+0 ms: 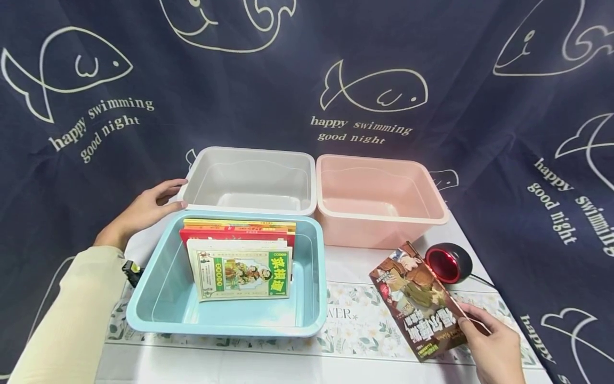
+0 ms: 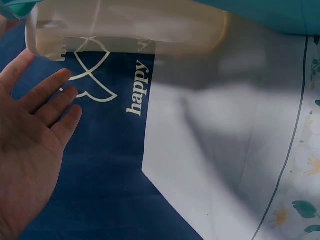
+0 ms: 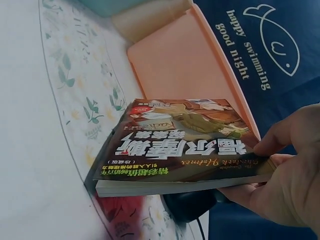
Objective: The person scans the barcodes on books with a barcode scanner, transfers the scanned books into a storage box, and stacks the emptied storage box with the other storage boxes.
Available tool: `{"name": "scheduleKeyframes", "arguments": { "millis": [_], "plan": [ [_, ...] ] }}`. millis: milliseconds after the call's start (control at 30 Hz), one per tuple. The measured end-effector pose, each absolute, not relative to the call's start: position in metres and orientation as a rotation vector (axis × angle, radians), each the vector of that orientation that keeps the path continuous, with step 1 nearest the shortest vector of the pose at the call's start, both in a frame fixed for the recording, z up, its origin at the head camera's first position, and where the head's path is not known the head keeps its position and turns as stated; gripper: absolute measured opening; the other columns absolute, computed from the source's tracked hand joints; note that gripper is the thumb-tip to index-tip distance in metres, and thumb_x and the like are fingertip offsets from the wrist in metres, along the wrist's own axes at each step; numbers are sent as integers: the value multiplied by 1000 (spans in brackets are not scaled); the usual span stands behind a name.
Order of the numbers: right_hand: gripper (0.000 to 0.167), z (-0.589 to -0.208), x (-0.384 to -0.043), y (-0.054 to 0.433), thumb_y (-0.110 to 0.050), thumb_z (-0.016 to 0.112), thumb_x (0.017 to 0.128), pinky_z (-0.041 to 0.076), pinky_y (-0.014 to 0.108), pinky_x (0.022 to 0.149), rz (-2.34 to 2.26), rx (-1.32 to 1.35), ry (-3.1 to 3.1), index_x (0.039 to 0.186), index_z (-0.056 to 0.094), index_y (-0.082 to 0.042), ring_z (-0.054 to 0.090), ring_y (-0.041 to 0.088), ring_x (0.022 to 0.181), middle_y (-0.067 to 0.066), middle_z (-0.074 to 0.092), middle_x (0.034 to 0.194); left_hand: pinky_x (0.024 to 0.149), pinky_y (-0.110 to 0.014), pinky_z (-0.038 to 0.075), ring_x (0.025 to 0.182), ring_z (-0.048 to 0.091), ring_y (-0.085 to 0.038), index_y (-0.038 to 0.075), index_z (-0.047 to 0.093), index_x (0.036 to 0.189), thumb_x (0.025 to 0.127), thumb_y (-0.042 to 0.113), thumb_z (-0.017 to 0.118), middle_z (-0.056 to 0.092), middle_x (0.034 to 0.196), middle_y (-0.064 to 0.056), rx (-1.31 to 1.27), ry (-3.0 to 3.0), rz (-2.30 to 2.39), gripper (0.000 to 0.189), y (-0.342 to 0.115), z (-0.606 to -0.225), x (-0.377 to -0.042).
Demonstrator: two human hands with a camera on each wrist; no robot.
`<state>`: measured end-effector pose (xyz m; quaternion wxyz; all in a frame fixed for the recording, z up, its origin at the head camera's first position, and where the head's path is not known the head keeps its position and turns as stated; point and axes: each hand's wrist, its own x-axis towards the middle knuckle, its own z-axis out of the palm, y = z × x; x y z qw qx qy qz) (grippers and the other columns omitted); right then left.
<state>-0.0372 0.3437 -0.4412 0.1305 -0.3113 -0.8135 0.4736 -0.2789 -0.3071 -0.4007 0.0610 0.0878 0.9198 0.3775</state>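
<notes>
My right hand (image 1: 496, 341) pinches a brown paperback book (image 1: 417, 301) by its edge, thumb on the illustrated cover. In the right wrist view the book (image 3: 185, 140) is tilted, its white page edges showing. Just beside it stands a round black scanner-like device (image 1: 462, 261) with a glowing red face. At the far left my left hand (image 1: 146, 210) has its fingers extended at the left rim of the grey bin (image 1: 259, 208); in the left wrist view the palm of that hand (image 2: 35, 130) holds nothing.
In front, a light blue bin (image 1: 225, 328) holds several books (image 1: 240, 272) standing upright. A pink bin (image 1: 379, 234) adjoins the grey one. Beneath is a white table with a floral strip (image 1: 355, 320). A dark fish-print curtain (image 1: 268, 96) hangs behind.
</notes>
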Motion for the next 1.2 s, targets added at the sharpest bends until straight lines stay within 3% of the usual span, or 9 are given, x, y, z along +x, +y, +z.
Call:
{"name": "scheduleKeyframes", "arguments": {
  "millis": [233,400,533,633,867,1000,1133,1200],
  "plan": [
    [31,-438,-38,345,1,66,94,51,6,61,1473,-918,-2266,97,82,-26,61,-17,70,-37,64,69,113,-74,34,145,42,-53,16,28,164,102,41,63,38,162,-26,283,2785,1135,75,-307,-398,-280],
    [36,-427,-45,347,3,63,95,56,10,62,1562,-797,-2251,96,79,-28,64,-13,72,-30,67,77,113,-74,34,144,42,-53,16,29,164,101,44,63,38,162,-27,277,2791,1128,76,-307,-396,-280],
    [23,-410,-52,346,-5,64,98,56,12,62,1395,-703,-2415,111,79,-16,63,-14,77,-35,65,87,113,-75,33,145,42,-52,18,27,164,101,46,63,38,162,-26,252,2773,1129,77,-307,-398,-281],
    [23,-395,-61,343,-8,65,99,56,11,64,1350,-600,-2465,120,77,-6,63,-14,80,-37,64,94,113,-75,33,145,42,-52,18,28,164,101,45,62,37,162,-26,251,2776,1127,77,-307,-398,-281],
    [30,-357,-88,329,4,64,97,57,16,61,1682,-284,-2292,106,80,-18,69,-5,77,-20,75,92,112,-76,33,145,42,-52,20,27,164,101,47,62,38,163,-26,257,2769,1137,77,-309,-400,-282],
    [34,-332,-105,318,1,65,97,53,16,55,1514,-222,-2393,104,78,-29,66,-4,67,-24,73,85,112,-76,33,145,42,-52,20,27,164,101,47,62,38,163,-26,261,2764,1147,77,-309,-400,-281],
    [29,-312,-125,306,-2,64,98,55,18,54,1535,-91,-2425,110,77,-25,71,6,57,-24,76,88,113,-76,33,145,42,-53,20,27,164,101,47,62,38,162,-26,257,2764,1149,77,-310,-401,-280],
    [27,-304,-137,299,-1,64,98,57,19,57,1634,-52,-2385,108,77,-22,73,7,60,-21,78,89,113,-75,33,145,42,-53,20,27,164,101,47,62,38,162,-27,256,2764,1152,76,-310,-401,-280]
  ]
}}
